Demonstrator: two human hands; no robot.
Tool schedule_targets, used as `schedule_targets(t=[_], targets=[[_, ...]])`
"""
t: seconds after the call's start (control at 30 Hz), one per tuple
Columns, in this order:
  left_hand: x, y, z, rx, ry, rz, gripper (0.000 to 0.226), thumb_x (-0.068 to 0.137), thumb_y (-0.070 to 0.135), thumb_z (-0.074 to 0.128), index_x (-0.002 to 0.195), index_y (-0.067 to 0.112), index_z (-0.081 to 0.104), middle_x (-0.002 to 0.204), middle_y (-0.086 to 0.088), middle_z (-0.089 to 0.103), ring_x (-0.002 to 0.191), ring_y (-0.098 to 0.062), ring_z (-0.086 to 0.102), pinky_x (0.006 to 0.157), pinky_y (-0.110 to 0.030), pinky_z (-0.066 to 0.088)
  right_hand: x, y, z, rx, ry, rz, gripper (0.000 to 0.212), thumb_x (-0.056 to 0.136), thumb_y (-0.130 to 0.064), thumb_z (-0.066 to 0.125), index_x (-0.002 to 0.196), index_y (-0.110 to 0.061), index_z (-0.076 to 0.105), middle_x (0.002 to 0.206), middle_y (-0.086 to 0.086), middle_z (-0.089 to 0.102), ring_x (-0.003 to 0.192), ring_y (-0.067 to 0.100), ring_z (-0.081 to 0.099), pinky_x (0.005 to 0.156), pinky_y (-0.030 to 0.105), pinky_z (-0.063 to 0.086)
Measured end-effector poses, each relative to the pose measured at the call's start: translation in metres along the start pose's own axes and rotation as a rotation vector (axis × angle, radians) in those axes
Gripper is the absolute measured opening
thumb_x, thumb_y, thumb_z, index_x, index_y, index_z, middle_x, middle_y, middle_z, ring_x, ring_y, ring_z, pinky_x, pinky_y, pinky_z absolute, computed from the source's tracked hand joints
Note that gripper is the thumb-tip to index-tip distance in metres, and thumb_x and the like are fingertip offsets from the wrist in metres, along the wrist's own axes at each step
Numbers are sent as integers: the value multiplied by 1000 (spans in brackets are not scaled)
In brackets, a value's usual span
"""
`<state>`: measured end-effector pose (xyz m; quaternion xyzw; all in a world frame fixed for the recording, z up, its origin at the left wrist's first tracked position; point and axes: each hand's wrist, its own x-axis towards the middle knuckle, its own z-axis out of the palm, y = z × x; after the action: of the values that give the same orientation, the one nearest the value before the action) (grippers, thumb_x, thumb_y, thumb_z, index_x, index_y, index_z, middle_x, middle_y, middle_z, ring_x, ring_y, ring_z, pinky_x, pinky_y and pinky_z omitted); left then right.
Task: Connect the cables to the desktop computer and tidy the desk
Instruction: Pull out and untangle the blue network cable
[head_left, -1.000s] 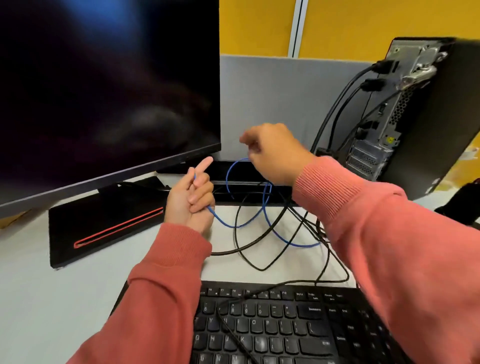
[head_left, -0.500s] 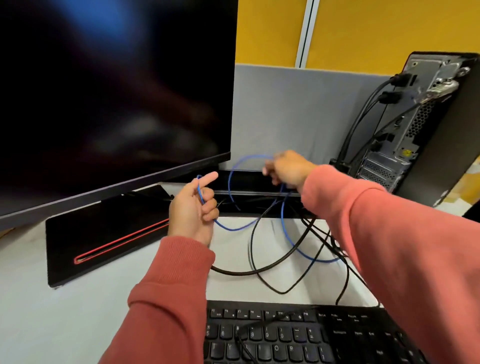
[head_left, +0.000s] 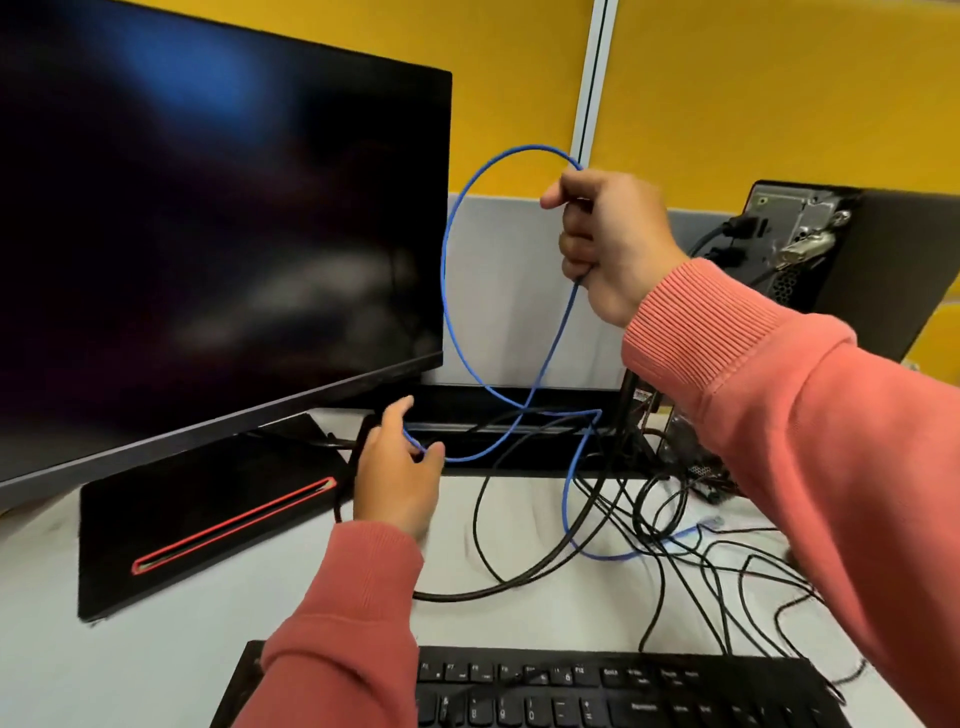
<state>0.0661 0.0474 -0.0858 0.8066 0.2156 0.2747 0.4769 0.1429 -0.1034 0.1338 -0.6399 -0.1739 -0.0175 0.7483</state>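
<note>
Here both hands' fingers grasp the blue cable (head_left: 445, 291); black cables (head_left: 613, 525) tangle between keyboard (head_left: 597, 691) and monitor (head_left: 218, 234).

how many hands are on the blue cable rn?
2. Right hand grips the blue cable raised beside the monitor; left hand holds it low near the monitor base.

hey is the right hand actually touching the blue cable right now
Touching. The head view shows the right hand raised beside the monitor, its fingers curled round the blue cable, which enters the fist at the top and leaves below.
</note>
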Motion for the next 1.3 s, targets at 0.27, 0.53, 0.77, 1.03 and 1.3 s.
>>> schedule_targets(t=[0.27, 0.53, 0.77, 1.03, 1.3], targets=[[-5, 5, 3, 104, 94, 283, 30, 92, 22, 71, 120, 34, 68, 111, 10, 48, 104, -17, 52, 93, -40, 50, -7, 0, -2, 318, -190, 155, 32, 109, -27, 34, 96, -12, 59, 53, -6, 21, 42, 8, 12, 39, 23, 12], [-28, 32, 19, -459, -625, 41, 14, 100, 10, 61, 103, 11, 75, 98, -11, 77, 61, -17, 67, 60, -27, 50, -2, 11, 13, 263, -271, 150, 28, 106, -14, 36, 119, -8, 60, 62, -1, 43, 53, 12, 52, 54, 23, 40], [-40, 37, 15, -484, -924, 69, 26, 100, 23, 60, 125, 18, 67, 108, -9, 78, 47, -11, 29, 40, -15, 26, 2, 54, -22, -1147, -526, 48, 51, 95, 3, 36, 131, -21, 64, 110, 8, 65, 105, 25, 64, 82, 31, 46], [-32, 28, 21, -472, -806, 97, 17, 102, 11, 59, 104, 13, 76, 73, -4, 64, 45, -14, 52, 46, -23, 42, -3, 97, -23, -1989, -693, 346, 44, 83, -56, 64, 66, -15, 63, 74, 3, 67, 84, 28, 72, 89, 43, 58], [-11, 20, 21, -485, -27, 171, 16, 100, 20, 64, 90, 23, 76, 64, 1, 49, 57, -15, 40, 54, -30, 34, 4, 60, -21, -1198, -764, 268, 53, 98, -53, 54, 60, -16, 55, 48, 1, 50, 46, 17, 43, 50, 24, 32]])
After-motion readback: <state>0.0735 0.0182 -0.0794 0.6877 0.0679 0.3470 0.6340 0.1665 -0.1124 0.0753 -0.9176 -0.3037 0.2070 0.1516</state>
